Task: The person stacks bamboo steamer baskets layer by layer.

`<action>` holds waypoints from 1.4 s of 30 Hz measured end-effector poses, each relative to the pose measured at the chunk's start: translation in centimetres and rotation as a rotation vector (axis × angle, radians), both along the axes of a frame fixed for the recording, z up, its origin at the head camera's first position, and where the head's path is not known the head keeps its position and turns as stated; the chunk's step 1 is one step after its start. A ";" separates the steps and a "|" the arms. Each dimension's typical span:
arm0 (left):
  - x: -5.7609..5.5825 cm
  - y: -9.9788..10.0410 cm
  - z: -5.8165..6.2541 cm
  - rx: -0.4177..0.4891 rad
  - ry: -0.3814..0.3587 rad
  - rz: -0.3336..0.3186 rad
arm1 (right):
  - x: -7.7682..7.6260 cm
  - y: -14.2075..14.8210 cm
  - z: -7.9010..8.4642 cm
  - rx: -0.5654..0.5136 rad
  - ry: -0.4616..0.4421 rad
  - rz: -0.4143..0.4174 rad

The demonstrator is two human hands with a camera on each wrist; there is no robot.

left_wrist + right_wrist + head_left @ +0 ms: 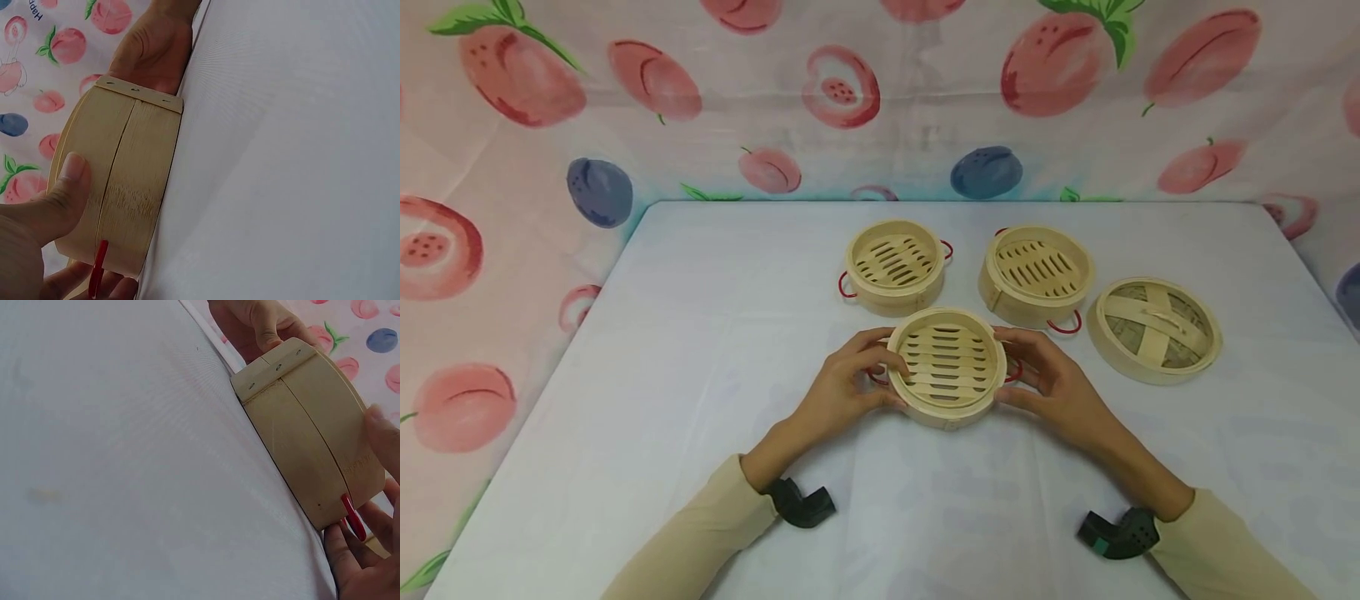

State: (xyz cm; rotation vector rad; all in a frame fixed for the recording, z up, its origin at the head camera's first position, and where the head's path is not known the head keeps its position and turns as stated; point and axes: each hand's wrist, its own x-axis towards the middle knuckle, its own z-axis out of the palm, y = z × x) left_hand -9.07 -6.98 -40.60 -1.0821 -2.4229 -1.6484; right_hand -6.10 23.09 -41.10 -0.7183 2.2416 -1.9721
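Note:
A round bamboo steamer basket (947,367) with a slatted floor and red side handles rests on the white table between both hands. My left hand (850,375) grips its left side, with the thumb low on the outer wall and a finger over the rim. On the opposite side my right hand (1052,383) holds the wall between thumb and fingers. In the left wrist view the thumb presses the bamboo wall (125,175) above a red handle (98,269). The right wrist view shows the seam strip (278,369) and another red handle (353,519) near the right fingers.
Behind stand two similar steamer baskets, one at the back left (895,267) and one at the back right (1037,275). A woven bamboo lid (1153,331) lies to the right. The white table (700,333) meets a fruit-printed cloth (917,100) at its back and left edges.

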 end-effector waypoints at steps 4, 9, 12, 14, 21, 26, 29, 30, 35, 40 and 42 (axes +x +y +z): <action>-0.2 -0.2 0.2 -0.015 -0.008 -0.009 | 0.0 0.0 0.0 0.007 -0.013 -0.009; -0.8 -1.0 0.8 -0.029 -0.042 0.020 | -0.1 0.1 -0.1 0.015 -0.017 -0.008; -1.7 -1.6 1.4 -0.011 -0.020 0.082 | -0.1 0.1 -0.1 0.014 -0.018 -0.009; -2.5 -2.1 1.8 -0.008 0.034 0.140 | -0.1 0.1 -0.1 0.011 -0.021 -0.009; -5.9 -3.3 2.8 -0.081 0.187 0.312 | 0.0 0.0 -0.1 0.003 -0.011 -0.014; -7.9 -3.6 2.2 -0.113 0.085 0.342 | -0.1 0.0 -0.2 -0.004 -0.006 -0.018; -8.6 -3.6 1.6 -0.124 0.015 0.333 | -0.1 0.0 -0.3 0.004 -0.006 -0.014; -8.8 -3.6 1.5 -0.126 -0.006 0.329 | -0.1 0.0 -0.3 0.005 -0.007 -0.011; -9.5 -3.5 0.8 -0.135 -0.080 0.328 | -0.2 0.1 -0.3 0.006 0.000 -0.001; -10.2 -3.3 0.5 -0.140 -0.117 0.315 | -0.1 0.1 -0.3 0.017 0.007 -0.009; -10.5 -3.2 0.5 -0.141 -0.113 0.308 | -0.2 0.2 -0.4 0.023 0.013 -0.013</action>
